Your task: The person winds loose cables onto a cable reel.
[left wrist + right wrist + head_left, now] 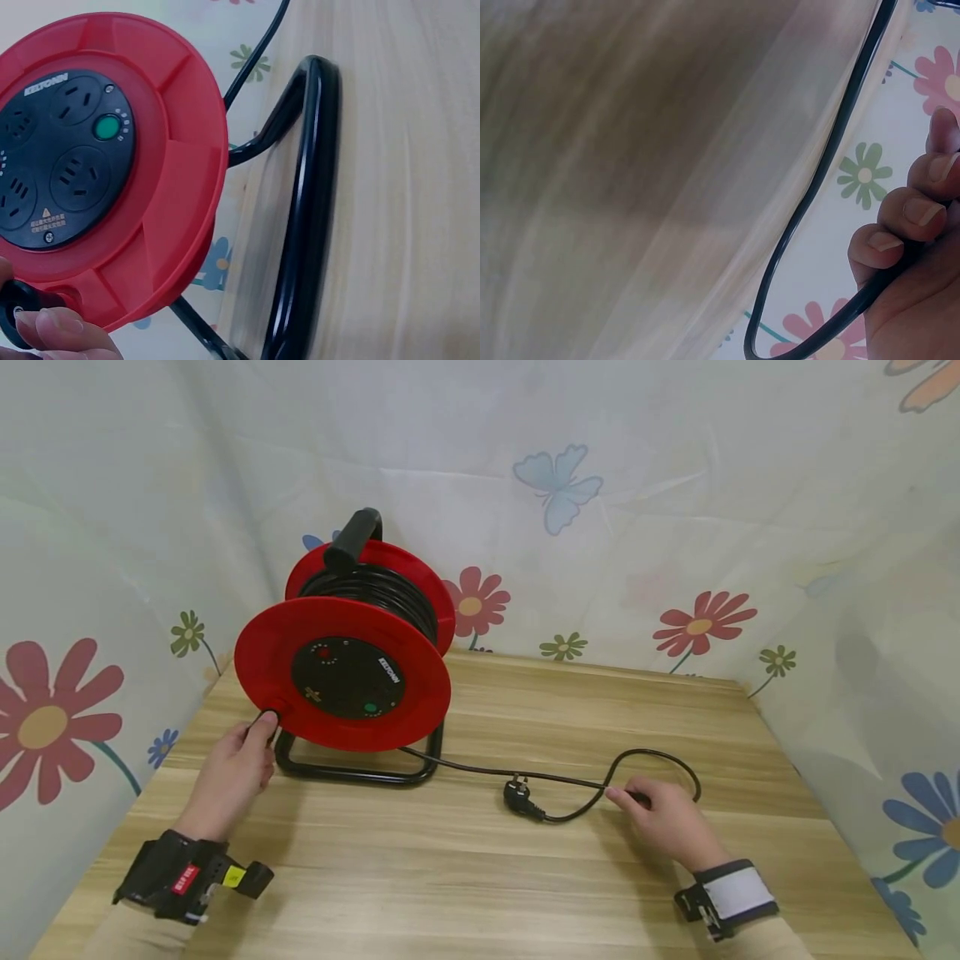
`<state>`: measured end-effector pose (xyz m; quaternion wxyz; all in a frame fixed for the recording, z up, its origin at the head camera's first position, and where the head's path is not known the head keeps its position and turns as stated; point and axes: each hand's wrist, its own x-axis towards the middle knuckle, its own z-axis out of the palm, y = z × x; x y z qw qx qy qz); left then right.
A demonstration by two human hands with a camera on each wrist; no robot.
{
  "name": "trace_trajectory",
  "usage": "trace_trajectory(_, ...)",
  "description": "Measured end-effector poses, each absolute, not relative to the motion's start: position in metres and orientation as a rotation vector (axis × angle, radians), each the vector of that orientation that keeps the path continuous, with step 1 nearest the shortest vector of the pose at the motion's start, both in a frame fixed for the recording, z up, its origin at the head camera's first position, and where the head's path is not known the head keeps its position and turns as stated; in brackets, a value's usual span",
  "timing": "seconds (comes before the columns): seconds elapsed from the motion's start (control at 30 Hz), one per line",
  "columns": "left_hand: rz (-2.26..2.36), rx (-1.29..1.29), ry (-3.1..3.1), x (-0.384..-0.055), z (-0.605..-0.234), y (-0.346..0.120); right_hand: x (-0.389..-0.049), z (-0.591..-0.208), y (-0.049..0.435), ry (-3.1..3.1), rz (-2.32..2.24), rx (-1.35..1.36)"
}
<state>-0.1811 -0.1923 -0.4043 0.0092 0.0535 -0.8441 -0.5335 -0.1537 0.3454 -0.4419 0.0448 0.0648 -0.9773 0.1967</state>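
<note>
A red cable reel (262,647) with black cable wound on its drum stands on the left part of the table. At its lower left edge my left hand (232,768) grips the small black crank knob (34,304), which the left wrist view shows between thumb and fingers. Black cable (480,768) runs from the reel to the right, where my right hand (663,818) holds it. In the right wrist view the fingers (915,214) curl round the cable. Beyond that hand the cable loops back to a black plug (517,795) lying on the table, pins upward.
The reel rests on a black tubular stand (360,774), with a black carrying handle (352,539) on top. A wood-grain table (420,877) lies beneath everything. White curtains (637,527) printed with flowers and butterflies hang behind it and on both sides.
</note>
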Motion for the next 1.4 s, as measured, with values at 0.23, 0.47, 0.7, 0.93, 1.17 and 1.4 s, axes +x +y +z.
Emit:
trace_trajectory(0.23,-1.746,0.159,-2.578,-0.180,-0.398,-0.194,-0.153,-0.443,0.339,-2.998,0.625,0.177)
trace_trajectory(0.47,-1.813,0.141,-2.511,-0.182,-0.391,-0.194,-0.156,-0.445,0.333,-2.998,0.622,0.191)
trace_trajectory(0.7,-1.792,0.084,-2.523,-0.183,-0.386,-0.196,-0.159,-0.447,0.326,-3.002,0.621,0.209)
trace_trajectory(0.93,-1.731,0.061,-2.508,-0.184,-0.381,-0.196,-0.162,-0.448,0.318,-2.993,0.606,0.248)
trace_trajectory(1.17,-1.756,0.070,-2.466,-0.185,-0.372,-0.195,-0.165,-0.449,0.308,-2.988,0.635,0.284)
trace_trajectory(1.4,-1.740,0.061,-2.430,-0.188,-0.363,-0.194,-0.168,-0.453,0.297,-2.964,0.640,0.331)
